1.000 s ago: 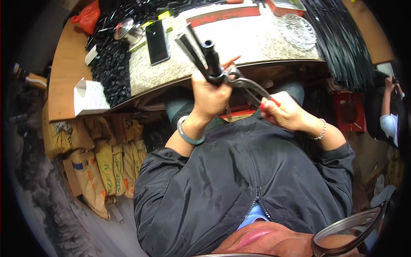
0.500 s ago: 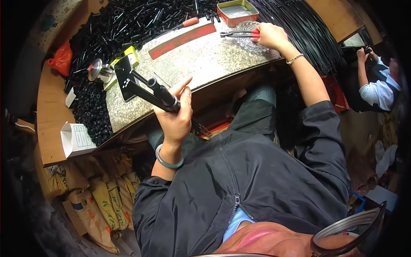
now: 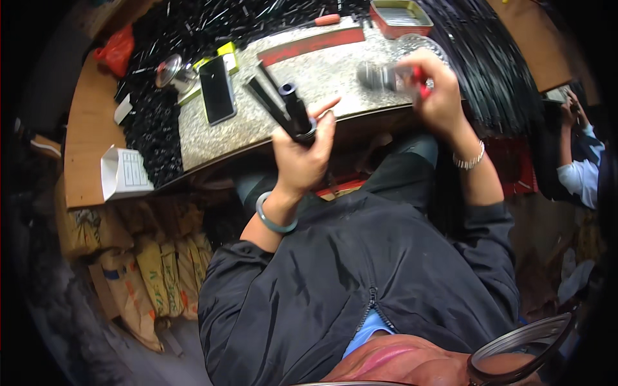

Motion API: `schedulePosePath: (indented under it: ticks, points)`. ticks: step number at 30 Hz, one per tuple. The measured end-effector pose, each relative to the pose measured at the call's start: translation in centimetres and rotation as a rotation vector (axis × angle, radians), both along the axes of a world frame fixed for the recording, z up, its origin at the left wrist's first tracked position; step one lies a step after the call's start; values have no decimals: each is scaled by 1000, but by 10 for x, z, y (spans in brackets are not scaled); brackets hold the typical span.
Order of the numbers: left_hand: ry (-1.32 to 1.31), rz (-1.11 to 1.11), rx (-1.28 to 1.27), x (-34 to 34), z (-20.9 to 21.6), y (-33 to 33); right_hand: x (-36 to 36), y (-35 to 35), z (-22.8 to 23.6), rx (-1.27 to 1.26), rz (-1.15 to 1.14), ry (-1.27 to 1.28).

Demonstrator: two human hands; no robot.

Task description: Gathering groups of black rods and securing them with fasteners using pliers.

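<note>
My left hand (image 3: 301, 159) is closed around a bundle of black rods with a ringed black tube (image 3: 295, 106) standing up out of it. The tube's open end faces up, and the hand hides the lower part. My right hand (image 3: 441, 96) grips red-handled pliers (image 3: 421, 82), smeared by motion, their jaws pointing left over the speckled worktop (image 3: 257, 132). Beyond that hand sits a clear glass dish (image 3: 418, 44), partly covered by it. A gap separates the pliers from the black tube.
A dark phone (image 3: 218, 90), a red strip (image 3: 312, 45) and a red tin (image 3: 402, 24) lie on the worktop. Black parts (image 3: 219, 19) heap along the back, long black rods (image 3: 483, 71) at right. A white box (image 3: 127, 172) stands at left. Another person's sleeve (image 3: 579, 180) shows far right.
My right hand has drawn the pliers away from over the glass dish, nearer to me. The bundle in my left hand now points more upright. The whole view has shifted.
</note>
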State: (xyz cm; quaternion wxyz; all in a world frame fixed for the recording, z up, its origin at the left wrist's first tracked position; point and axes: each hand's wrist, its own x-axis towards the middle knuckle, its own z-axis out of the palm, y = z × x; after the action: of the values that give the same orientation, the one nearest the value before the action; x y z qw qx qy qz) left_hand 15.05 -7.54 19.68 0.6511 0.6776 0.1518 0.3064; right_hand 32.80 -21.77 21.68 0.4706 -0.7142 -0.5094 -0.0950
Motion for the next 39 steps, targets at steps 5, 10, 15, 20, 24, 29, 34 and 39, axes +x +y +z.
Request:
schedulePosePath:
  ticks: [5,10,15,20,24,29,34,39]
  points:
    - [-178,-48,85,10,-2,-10,-75,29,4,294,207,-253]
    - [-203,-69,68,0,0,-8,-88,40,-10,391,152,-267]
    - [-204,-64,74,-5,-2,-6,-95,42,-7,400,184,-241]
    - [-199,-46,85,-7,-1,-5,-98,47,-11,442,224,-226]
    - [-156,-83,131,-8,0,-2,-103,51,-20,530,234,-173]
    - [-172,-80,187,-10,-2,0,-105,59,-26,608,210,-126]
    - [-193,-73,182,-10,2,-1,-103,64,-32,628,203,-115]
    - [-191,-97,151,-10,-6,3,-105,60,-30,554,215,-90]
